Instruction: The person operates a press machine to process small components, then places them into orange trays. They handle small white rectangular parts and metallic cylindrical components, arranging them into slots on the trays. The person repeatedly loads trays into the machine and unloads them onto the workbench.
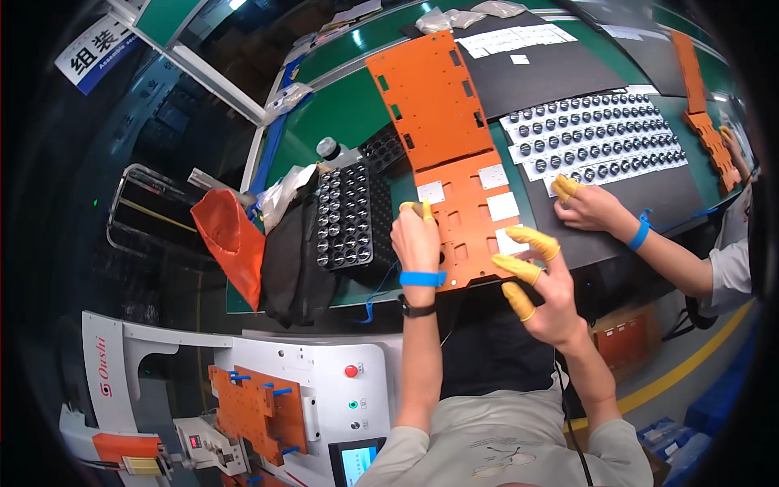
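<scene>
Resting at centre frame, the left hand [415, 237] is pinching the left edge of the orange plate [454, 146] with yellow-capped fingertips [427, 210], holding it steady. That plate is lying on the green bench [341, 114], running from upper centre down to the near edge, with white squares [493, 176] set into its lower half. The right hand [545, 284] is hovering just right of the plate's lower corner, fingers spread wide and gripping nothing, one capped fingertip reaching over the lowest white square at the plate's edge; contact is too close to call. Left of the plate, a black tray [347, 215] of small metal parts is sitting beside a dark bag [294, 260] and an orange bag [231, 239]. Over on the right, a co-worker's hand [591, 207] with a blue wristband is pressing down on a black mat [649, 195], just below white trays [596, 134] of round dark parts. Down in the lower left, a white machine [324, 390] is carrying a smaller orange fixture [258, 410] with blue pegs.
</scene>
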The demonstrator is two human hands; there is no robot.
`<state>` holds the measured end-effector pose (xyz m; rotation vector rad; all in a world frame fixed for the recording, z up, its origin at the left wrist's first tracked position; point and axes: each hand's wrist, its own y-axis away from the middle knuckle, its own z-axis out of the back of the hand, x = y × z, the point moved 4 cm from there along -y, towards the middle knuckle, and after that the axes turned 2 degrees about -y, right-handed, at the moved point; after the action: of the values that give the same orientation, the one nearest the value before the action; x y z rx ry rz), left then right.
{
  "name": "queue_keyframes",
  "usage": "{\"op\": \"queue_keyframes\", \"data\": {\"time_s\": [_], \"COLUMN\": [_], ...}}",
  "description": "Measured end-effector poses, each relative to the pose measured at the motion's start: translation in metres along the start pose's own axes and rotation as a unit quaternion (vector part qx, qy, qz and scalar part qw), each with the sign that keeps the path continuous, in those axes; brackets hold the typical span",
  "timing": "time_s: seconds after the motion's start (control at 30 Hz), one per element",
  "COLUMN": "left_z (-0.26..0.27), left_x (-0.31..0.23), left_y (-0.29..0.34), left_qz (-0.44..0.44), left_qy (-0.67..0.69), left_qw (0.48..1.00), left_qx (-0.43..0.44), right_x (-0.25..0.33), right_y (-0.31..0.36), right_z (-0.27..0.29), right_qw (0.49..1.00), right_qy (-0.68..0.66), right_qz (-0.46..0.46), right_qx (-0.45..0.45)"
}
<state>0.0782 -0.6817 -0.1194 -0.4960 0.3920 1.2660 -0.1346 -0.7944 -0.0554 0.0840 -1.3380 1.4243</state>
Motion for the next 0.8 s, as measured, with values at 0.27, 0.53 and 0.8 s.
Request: {"op": "queue_keyframes", "data": {"time_s": [0.27,0.53,0.8], "left_z": [0.046,0.040,0.029], "left_x": [0.025,0.067,0.087], "left_y": [0.134,0.167,0.170], "left_qz": [0.002,0.086,0.150], "left_qy": [0.390,0.773,0.746], "left_qw": [0.919,0.534,0.556], "left_qx": [0.053,0.332,0.335], "right_x": [0.021,-0.003,0.004], "right_y": [-0.059,-0.131,-0.138], "right_z": [-0.046,-0.203,-0.227], "right_qw": [0.996,0.978,0.964], "right_qy": [-0.079,0.128,0.202], "right_qz": [0.036,0.067,0.034], "right_qx": [0.028,0.152,0.168]}}
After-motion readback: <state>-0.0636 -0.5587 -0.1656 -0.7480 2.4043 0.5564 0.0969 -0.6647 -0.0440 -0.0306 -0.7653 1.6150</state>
